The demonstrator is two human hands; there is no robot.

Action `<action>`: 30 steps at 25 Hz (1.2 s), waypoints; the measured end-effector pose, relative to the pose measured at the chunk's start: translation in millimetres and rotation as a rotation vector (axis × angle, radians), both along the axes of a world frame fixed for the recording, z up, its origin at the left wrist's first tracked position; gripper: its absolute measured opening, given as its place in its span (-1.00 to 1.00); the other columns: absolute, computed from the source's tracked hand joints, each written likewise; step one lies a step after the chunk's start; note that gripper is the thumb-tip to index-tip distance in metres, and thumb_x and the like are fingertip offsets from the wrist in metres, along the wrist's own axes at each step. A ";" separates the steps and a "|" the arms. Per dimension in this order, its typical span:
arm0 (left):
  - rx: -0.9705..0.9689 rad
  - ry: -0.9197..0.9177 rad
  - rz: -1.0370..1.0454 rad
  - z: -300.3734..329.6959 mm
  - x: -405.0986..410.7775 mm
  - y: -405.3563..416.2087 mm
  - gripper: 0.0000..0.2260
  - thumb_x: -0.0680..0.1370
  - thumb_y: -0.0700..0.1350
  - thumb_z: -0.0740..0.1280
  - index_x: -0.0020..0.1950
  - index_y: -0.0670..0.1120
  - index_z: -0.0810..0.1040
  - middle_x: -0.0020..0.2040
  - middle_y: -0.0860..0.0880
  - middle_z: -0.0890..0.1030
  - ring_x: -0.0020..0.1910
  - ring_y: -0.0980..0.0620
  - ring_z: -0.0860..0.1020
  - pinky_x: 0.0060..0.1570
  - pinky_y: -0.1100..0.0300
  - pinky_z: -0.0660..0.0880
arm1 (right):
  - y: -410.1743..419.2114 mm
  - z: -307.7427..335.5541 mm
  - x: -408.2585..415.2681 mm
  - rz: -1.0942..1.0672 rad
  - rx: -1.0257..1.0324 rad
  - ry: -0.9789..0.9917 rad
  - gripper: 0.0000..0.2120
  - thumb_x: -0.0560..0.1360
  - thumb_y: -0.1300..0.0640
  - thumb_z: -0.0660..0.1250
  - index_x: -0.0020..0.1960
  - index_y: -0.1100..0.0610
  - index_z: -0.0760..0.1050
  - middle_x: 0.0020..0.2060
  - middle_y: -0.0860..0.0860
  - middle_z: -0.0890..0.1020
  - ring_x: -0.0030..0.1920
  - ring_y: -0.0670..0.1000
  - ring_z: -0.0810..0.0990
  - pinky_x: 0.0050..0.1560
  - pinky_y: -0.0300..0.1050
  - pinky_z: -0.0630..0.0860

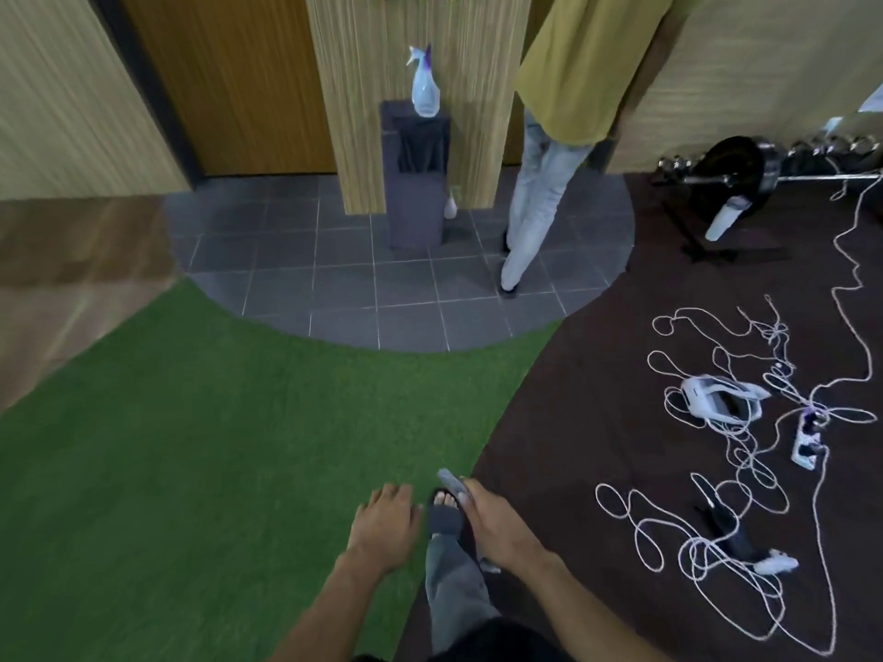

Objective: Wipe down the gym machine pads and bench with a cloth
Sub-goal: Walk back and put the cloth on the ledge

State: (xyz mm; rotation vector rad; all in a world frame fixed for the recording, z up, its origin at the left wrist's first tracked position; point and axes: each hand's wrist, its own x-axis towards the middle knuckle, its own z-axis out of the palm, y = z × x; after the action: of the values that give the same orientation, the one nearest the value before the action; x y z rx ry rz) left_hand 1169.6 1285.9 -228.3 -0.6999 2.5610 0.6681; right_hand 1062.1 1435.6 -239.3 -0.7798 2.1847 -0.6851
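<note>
Ahead: spray bottle [425, 90] on pedestal [414, 183]; right hand [497, 523] fingers grasping cloth [453, 482]; left hand [384, 525] released.

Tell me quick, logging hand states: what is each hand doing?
Left hand: open, empty.
Right hand: closed on a grey cloth.

Green turf [200, 446] ahead lies open; tangled white cords [745, 470] clutter the dark floor [573, 398] to the right.
</note>
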 end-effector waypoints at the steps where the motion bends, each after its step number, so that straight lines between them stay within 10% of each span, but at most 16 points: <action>1: -0.012 -0.011 0.003 -9.2 -31.1 -26.0 -0.64 0.68 0.02 0.04 0.40 -0.11 0.36 0.36 -0.11 0.45 0.32 -0.07 0.44 0.32 0.00 0.39 | -26.3 -2.2 -32.6 0.009 0.013 -0.013 -0.46 0.64 -0.22 -0.13 0.43 0.03 0.33 0.07 0.04 0.64 -0.06 0.03 0.62 0.01 0.03 0.55; 5: -0.007 -0.023 0.079 -16.7 -148.9 -119.4 -0.68 0.68 0.01 0.06 0.37 -0.09 0.37 0.34 -0.09 0.46 0.30 -0.04 0.45 0.34 0.02 0.40 | -125.4 4.1 -159.7 0.074 0.014 -0.018 -0.58 0.70 -0.07 -0.04 0.51 0.01 0.24 -0.19 -0.03 0.58 -0.44 -0.17 0.42 -0.31 -0.10 0.43; 12: 0.006 -0.006 0.163 -7.8 -342.2 -268.1 -0.63 0.67 0.00 0.07 0.46 -0.06 0.32 0.38 -0.07 0.45 0.35 -0.08 0.44 0.31 0.00 0.39 | -280.7 23.5 -359.0 0.108 0.002 -0.045 -0.61 0.70 -0.07 -0.03 0.49 -0.03 0.25 -0.37 -0.07 0.45 -0.54 -0.20 0.46 -0.47 -0.30 0.32; 17: -0.027 0.043 0.110 -25.7 -504.2 -407.7 -0.66 0.66 0.00 0.08 0.41 -0.04 0.37 0.36 -0.07 0.46 0.34 -0.11 0.45 0.30 0.00 0.40 | -407.9 0.2 -509.3 0.067 0.011 -0.024 -0.42 0.61 -0.26 -0.11 0.51 -0.01 0.26 0.31 0.05 0.57 0.18 0.06 0.59 0.17 -0.03 0.51; 21: -0.077 0.054 0.078 -15.3 -625.7 -529.9 -0.63 0.67 -0.01 0.06 0.46 -0.06 0.32 0.39 -0.06 0.45 0.36 -0.08 0.43 0.32 0.01 0.35 | -518.3 -0.2 -628.9 0.036 -0.018 -0.018 -0.20 0.42 -0.53 -0.24 0.48 -0.18 0.28 0.30 0.04 0.55 0.21 0.10 0.59 0.09 -0.06 0.52; 27: -0.163 0.139 0.153 42.6 -786.1 -704.2 -0.71 0.66 -0.02 0.08 0.30 -0.10 0.42 0.29 -0.08 0.50 0.30 -0.11 0.46 0.24 0.02 0.37 | -693.2 41.1 -792.3 0.051 -0.102 0.034 -0.48 0.61 -0.28 -0.09 0.48 -0.14 0.29 0.36 -0.03 0.55 0.32 0.05 0.55 0.30 0.01 0.47; 30: -0.217 0.205 0.181 71.7 -861.4 -788.0 -0.70 0.67 -0.01 0.08 0.31 -0.11 0.42 0.32 -0.09 0.48 0.33 -0.12 0.44 0.27 -0.02 0.36 | -776.4 66.3 -868.1 0.119 -0.167 0.058 -0.60 0.70 -0.03 -0.04 0.51 -0.06 0.27 0.42 -0.24 0.37 0.42 -0.17 0.38 0.40 -0.27 0.29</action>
State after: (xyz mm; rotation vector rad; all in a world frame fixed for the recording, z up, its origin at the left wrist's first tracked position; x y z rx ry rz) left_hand 308.2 497.9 -156.6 -0.9913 2.8114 0.5465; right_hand 193.9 659.2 -173.0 -1.0186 2.1328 -0.7999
